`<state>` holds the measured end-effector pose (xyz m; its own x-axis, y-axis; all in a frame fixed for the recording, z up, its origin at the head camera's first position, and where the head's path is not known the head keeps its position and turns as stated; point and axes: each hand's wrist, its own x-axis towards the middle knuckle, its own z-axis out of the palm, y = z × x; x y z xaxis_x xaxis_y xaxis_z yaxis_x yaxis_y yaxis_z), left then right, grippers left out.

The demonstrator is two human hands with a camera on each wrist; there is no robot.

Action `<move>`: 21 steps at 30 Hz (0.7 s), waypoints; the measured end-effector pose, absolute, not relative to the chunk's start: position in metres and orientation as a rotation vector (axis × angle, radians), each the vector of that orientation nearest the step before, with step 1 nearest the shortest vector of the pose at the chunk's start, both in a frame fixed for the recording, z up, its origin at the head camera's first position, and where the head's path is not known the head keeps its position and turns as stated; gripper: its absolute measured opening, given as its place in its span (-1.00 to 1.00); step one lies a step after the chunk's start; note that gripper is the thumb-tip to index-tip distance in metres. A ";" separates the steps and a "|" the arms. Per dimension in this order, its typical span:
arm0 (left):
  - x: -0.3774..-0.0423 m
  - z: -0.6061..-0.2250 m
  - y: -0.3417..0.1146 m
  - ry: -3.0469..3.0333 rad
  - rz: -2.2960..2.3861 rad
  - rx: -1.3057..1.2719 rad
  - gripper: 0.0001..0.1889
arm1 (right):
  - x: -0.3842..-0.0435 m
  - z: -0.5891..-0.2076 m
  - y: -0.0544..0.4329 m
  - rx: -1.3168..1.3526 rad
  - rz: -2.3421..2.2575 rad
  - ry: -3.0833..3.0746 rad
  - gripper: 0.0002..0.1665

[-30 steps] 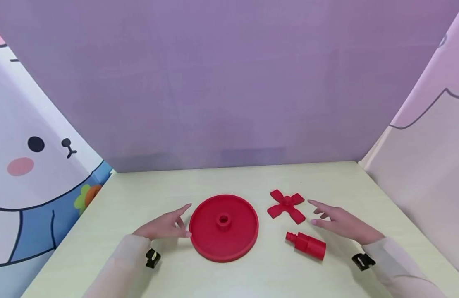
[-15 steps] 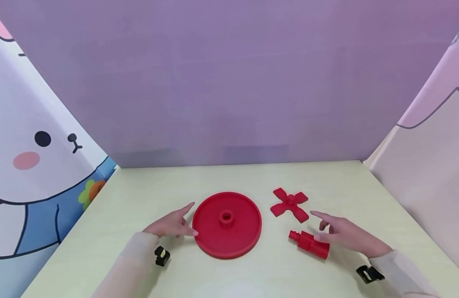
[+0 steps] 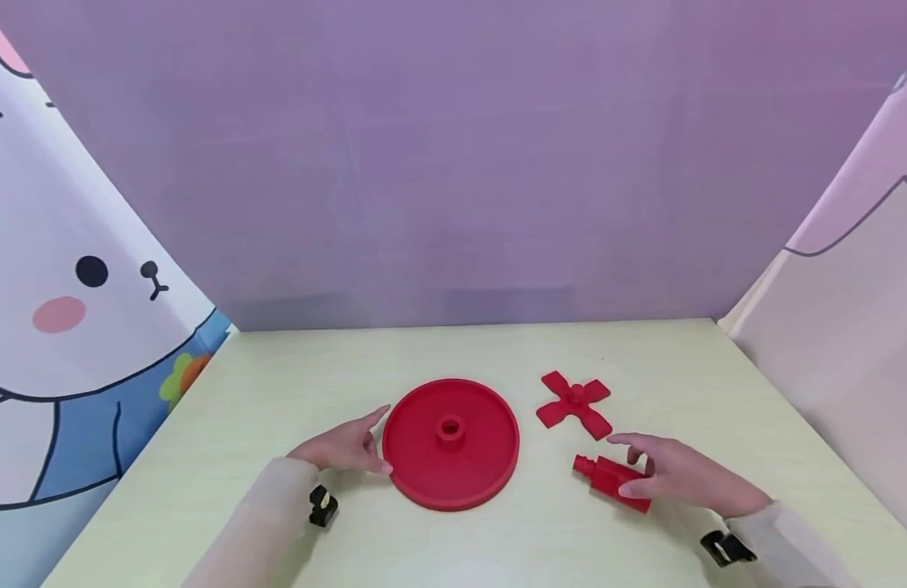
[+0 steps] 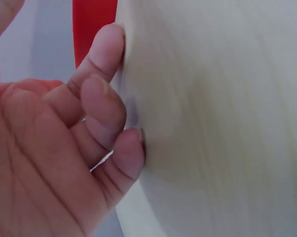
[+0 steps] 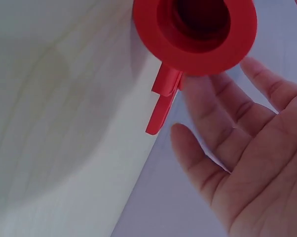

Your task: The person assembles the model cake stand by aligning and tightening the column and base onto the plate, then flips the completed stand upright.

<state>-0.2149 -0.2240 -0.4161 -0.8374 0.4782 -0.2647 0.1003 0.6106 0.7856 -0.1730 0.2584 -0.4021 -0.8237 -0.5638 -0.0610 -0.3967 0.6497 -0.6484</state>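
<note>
A round red disc (image 3: 417, 449) with a raised rim and a hollow central hub lies on the table. My left hand (image 3: 343, 447) is at its left side, forefinger and thumb spread along the rim; the left wrist view shows its other fingers loosely bent low at the tabletop. Further right lies a red stepped cylinder (image 3: 604, 476) with a narrow neck, its wide end hollow in the right wrist view. My right hand (image 3: 677, 474) reaches over that wide end, thumb on the near side and fingers loosely extended on the far side. Behind it lies a red four-bladed piece (image 3: 575, 400) with a small central knob.
The pale wooden table (image 3: 336, 359) ends at a purple backdrop (image 3: 439, 163). A cartoon-printed sheet (image 3: 93, 343) hangs on the left, and a pale pink sheet (image 3: 858, 343) on the right. Each wrist carries a small black clip (image 3: 323, 505).
My right hand has come down and toward me from beside the four-bladed piece to the stepped cylinder. My left hand has stayed at the disc's rim. The view has shifted slightly.
</note>
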 end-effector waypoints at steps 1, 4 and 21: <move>-0.216 -0.416 -0.223 2.377 1.129 0.465 0.07 | -0.173 -0.403 0.258 -0.771 -0.949 2.597 -0.24; -0.217 -0.416 -0.221 2.344 1.155 0.494 0.04 | -0.174 -0.404 0.257 -0.786 -0.959 2.573 -0.27; -0.221 -0.424 -0.205 2.428 1.093 0.391 0.15 | -0.175 -0.412 0.251 -0.692 -0.780 2.663 -0.34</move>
